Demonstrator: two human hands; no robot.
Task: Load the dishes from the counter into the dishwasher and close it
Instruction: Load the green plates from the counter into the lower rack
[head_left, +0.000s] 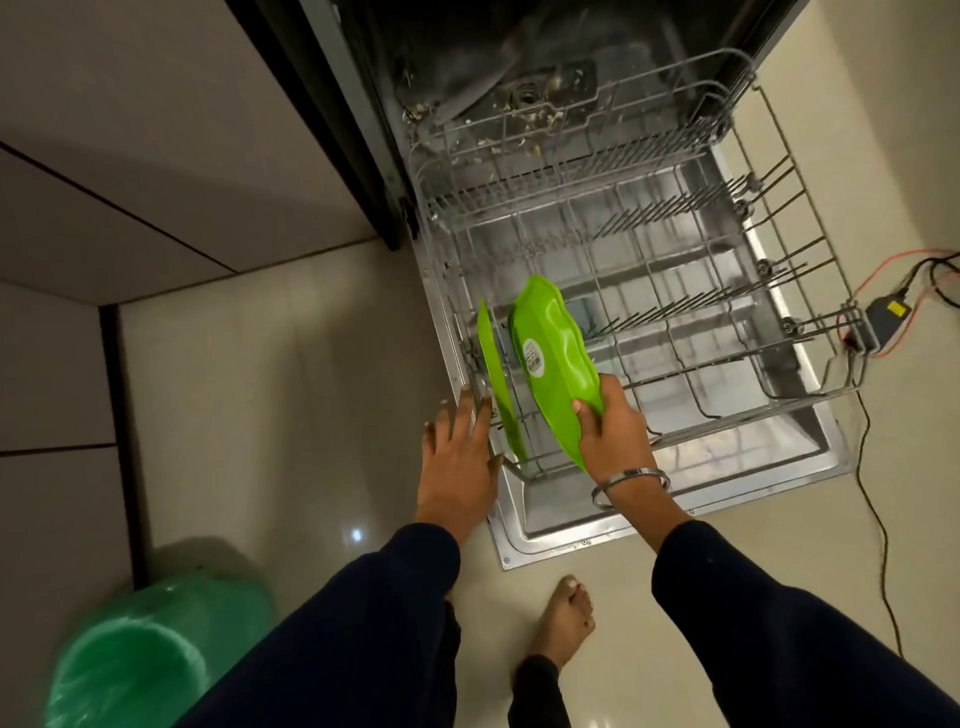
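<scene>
A green plate went into the rack

From the head view, the right hand (613, 431) pinched the near rim of a green plate (553, 364), standing it on edge in the pulled-out dishwasher rack (675, 291). The left hand (460, 457) lay open with straight fingers on the rack's edge, just left of another plate (501, 384) already standing there. The plate looked like light, stiff, smooth plastic, so the rim seemed the best place to hold.
</scene>
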